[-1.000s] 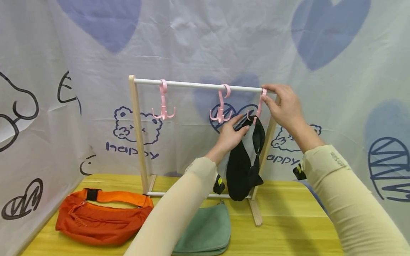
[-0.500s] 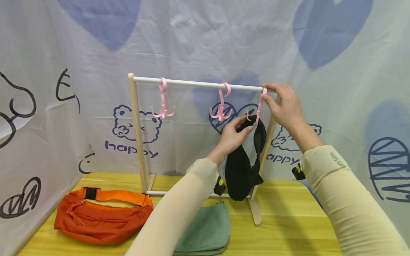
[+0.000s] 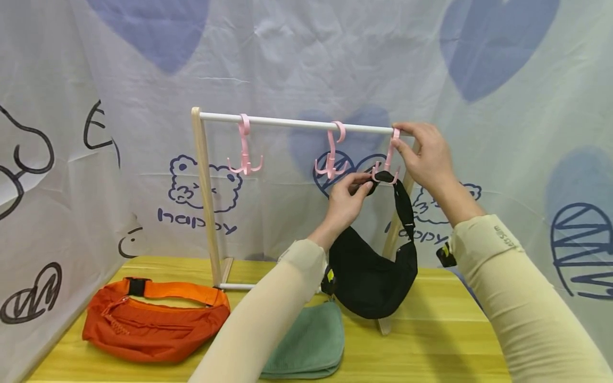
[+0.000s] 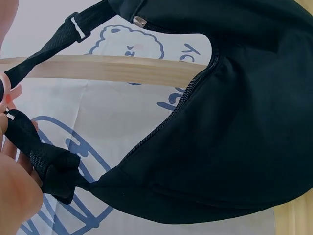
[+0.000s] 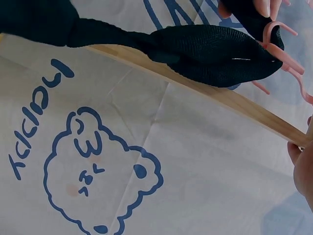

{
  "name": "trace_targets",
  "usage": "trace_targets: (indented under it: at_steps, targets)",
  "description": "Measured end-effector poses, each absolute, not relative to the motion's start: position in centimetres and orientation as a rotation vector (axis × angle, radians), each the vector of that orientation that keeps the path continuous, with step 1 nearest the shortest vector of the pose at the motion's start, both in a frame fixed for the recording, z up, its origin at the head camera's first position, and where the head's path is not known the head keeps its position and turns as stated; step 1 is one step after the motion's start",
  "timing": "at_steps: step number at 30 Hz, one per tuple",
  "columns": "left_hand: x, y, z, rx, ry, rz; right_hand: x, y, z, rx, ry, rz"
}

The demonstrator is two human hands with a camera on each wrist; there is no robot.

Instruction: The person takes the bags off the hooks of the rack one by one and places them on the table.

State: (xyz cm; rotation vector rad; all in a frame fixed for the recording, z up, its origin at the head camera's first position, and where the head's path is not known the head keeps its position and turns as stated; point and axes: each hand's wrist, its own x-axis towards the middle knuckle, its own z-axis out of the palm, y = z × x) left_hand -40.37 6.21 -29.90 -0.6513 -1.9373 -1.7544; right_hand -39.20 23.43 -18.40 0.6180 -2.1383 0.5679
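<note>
A black waist bag (image 3: 373, 276) hangs by its strap from the rightmost pink hook (image 3: 389, 157), its zipper (image 4: 171, 117) showing in the left wrist view. My left hand (image 3: 347, 203) pinches the strap just left of the hook's prongs, with fingers behind the webbing. Over the prongs, the strap (image 5: 220, 56) loops and runs down on the right to the bag. At the right end of the white rail (image 3: 287, 123), my right hand (image 3: 427, 159) holds the top of this same hook between thumb and fingers. In the right wrist view only part of that hand shows.
Two more pink hooks, one at the left (image 3: 245, 151) and one mid-rail (image 3: 330, 154), hang from the wooden-legged rack. On the yellow table (image 3: 431, 319) lie an orange waist bag (image 3: 153, 330) and a green pouch (image 3: 311, 340), partly behind my left sleeve. A printed cloth (image 3: 287, 64) stands behind.
The black bag has turned broadside and swung to the right. The hook's prongs have rotated, and the strap's right side has shifted right. My right hand stays at the hook's top.
</note>
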Motion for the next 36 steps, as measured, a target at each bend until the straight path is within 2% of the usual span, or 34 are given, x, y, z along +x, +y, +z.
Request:
trace_targets:
  at_steps: [36]
  targets:
    - [-39.6,6.2,-28.5,-0.543,-1.840,-1.963,-39.2,23.6,-18.4,0.640,-2.117,0.562]
